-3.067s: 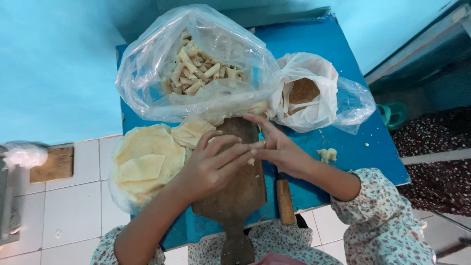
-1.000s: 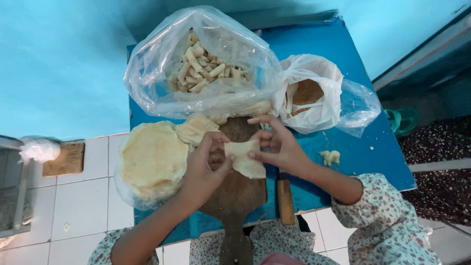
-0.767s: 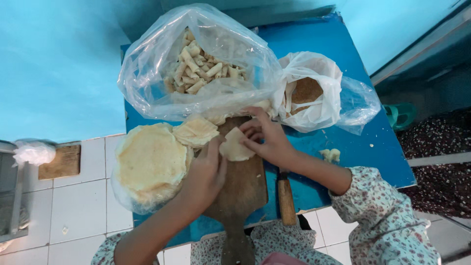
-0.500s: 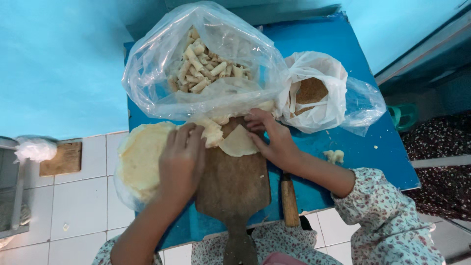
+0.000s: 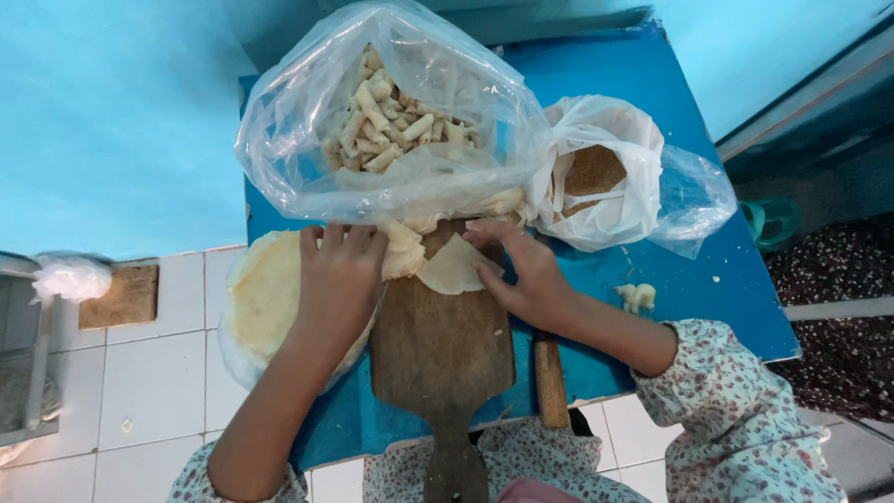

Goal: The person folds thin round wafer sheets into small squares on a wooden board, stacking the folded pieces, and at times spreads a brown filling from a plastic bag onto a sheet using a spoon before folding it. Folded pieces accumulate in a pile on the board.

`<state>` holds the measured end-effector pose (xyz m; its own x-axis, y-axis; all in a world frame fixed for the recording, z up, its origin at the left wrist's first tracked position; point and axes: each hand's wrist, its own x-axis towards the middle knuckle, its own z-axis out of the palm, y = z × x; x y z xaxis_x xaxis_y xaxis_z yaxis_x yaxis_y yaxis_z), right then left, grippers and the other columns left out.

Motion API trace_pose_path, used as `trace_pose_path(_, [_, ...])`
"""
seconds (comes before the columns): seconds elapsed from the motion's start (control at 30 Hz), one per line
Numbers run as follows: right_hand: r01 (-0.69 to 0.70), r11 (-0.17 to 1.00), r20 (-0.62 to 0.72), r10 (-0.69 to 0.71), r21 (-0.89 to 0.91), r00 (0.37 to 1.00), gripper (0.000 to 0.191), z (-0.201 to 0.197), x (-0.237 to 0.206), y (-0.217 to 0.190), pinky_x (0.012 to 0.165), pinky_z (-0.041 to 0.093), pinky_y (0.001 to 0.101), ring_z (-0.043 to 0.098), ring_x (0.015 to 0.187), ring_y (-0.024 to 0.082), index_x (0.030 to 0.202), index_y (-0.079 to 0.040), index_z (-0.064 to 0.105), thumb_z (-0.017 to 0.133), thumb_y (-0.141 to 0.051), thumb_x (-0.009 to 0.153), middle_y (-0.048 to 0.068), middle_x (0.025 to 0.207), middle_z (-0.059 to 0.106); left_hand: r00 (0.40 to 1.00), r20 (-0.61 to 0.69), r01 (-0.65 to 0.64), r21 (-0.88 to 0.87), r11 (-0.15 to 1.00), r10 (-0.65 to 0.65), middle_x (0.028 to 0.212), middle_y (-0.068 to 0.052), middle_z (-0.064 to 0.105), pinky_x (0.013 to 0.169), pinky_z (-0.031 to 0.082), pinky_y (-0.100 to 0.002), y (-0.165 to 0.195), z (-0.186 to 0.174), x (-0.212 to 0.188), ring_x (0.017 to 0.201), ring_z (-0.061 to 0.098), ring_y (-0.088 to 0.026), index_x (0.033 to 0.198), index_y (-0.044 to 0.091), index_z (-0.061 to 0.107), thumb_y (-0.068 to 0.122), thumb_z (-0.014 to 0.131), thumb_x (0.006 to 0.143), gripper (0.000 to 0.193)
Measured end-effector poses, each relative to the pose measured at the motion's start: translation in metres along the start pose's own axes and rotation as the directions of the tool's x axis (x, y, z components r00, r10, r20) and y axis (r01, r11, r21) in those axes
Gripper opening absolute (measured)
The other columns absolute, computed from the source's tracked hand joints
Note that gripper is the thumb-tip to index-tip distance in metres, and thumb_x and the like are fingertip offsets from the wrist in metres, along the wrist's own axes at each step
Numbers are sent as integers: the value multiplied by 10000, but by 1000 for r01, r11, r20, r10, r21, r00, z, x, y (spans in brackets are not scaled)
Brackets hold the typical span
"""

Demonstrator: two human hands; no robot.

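Note:
A brown wooden cutting board [image 5: 445, 345] with a handle lies on a small blue table [image 5: 652, 84]. At the board's far end rests a thin pale wrapper sheet [image 5: 453, 266]. My right hand [image 5: 521, 270] presses flat on that sheet's right edge. My left hand [image 5: 340, 279] lies palm down on a stack of round pale wrappers [image 5: 261, 293] in a plastic bag, its fingertips at the stack's far edge. Neither hand grips anything.
A large clear bag of small rolled pastries [image 5: 391, 130] sits behind the board. To its right is a white bag with brown filling [image 5: 596, 177]. A wooden handle [image 5: 549, 382] lies right of the board, a dough scrap [image 5: 636, 296] further right. White floor tiles lie below left.
The hands held a wrapper sheet together over the board, then my right hand laid it at the board's far end while my left hand moved left onto the wrapper stack.

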<state>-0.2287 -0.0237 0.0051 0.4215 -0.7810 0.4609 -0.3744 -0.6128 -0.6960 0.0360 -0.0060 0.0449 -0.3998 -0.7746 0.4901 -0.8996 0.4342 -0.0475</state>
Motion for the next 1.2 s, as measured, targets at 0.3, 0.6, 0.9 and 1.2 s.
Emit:
trace_pose_path(0.3, [-307, 635, 278, 149, 709, 949, 643, -9, -7, -12, 1122, 512, 399, 612, 1327, 227, 1487, -90, 372, 698, 18, 943, 143, 1427, 597, 866, 470, 464, -883, -77, -171, 949, 5, 674, 838, 494, -226, 25, -15, -17, 925, 622, -52, 1046, 10, 677, 122, 655, 1007, 121])
trace_pose_path(0.6, [-455, 333, 406, 209, 826, 890, 731, -20, -10, -12, 1066, 518, 373, 628, 1250, 220, 1564, -71, 341, 699, 17, 933, 133, 1311, 637, 801, 597, 581, -791, -191, -39, 949, -32, 726, 777, 565, -239, 46, 9, -23, 884, 706, -79, 1100, 6, 605, 66, 693, 921, 208])
trace_pose_path(0.9, [-529, 484, 404, 344, 697, 847, 770, -32, -5, -5, 846, 559, 276, 662, 927, 125, 1520, -99, 394, 739, 125, 868, 28, 921, 626, 783, 607, 609, -792, -27, -135, 831, -67, 766, 673, 556, -241, 46, 10, -24, 782, 726, -81, 968, -31, 693, 60, 668, 981, 95])
trace_pose_path(1.2, [-505, 719, 560, 193, 478, 806, 732, -38, -11, -22, 856, 573, 299, 692, 939, 122, 1505, -127, 333, 730, 18, 907, 42, 989, 704, 966, 246, 215, -935, 283, 76, 1015, -158, 761, 811, 563, -312, 53, 1, -14, 930, 751, -224, 1153, -17, 679, 237, 835, 832, 438])
